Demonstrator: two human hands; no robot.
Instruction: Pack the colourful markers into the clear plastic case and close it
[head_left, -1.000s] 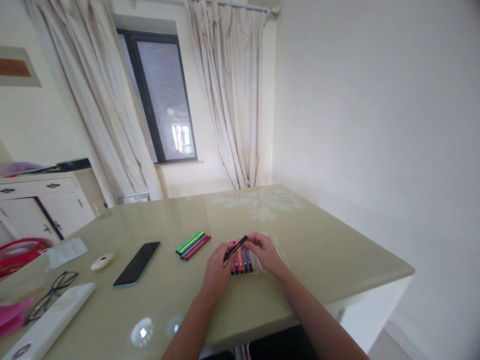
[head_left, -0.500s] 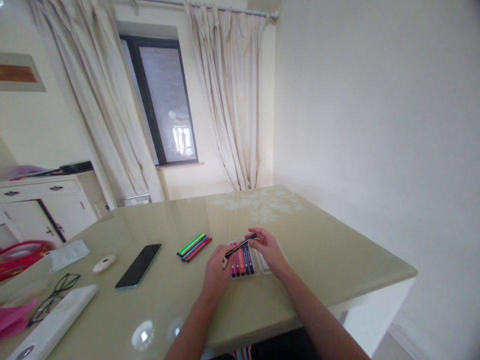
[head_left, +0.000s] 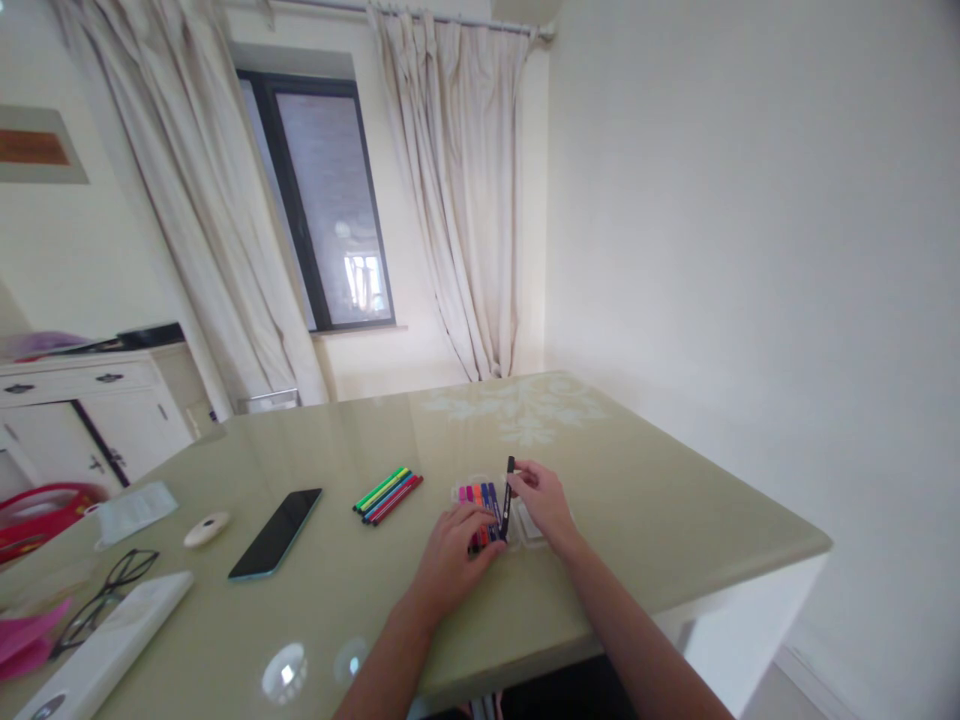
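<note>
My right hand [head_left: 541,500] pinches a black marker [head_left: 508,498] near its upper end. The marker stands nearly upright in line with the row, at the right side of a clear plastic case [head_left: 459,490]. In the case lies a row of markers [head_left: 478,493] in pink, purple, orange and dark blue. Over the lower part of that row rests my left hand [head_left: 459,540], fingers stretched and thumb apart. Its fingertips are close to the black marker's lower end; whether they touch it I cannot tell. The case's lid [head_left: 534,528] lies folded open under my right wrist.
Left of the case, several loose markers [head_left: 388,495] lie side by side on the glossy table [head_left: 645,500]. Further left are a phone [head_left: 276,535], a white oval object [head_left: 206,529], a face mask [head_left: 136,512], eyeglasses [head_left: 109,598] and a long white object [head_left: 112,640].
The black marker has turned from slanting across both hands to nearly upright at the row's right side. My left hand has let go of its end and moved down over the row.
</note>
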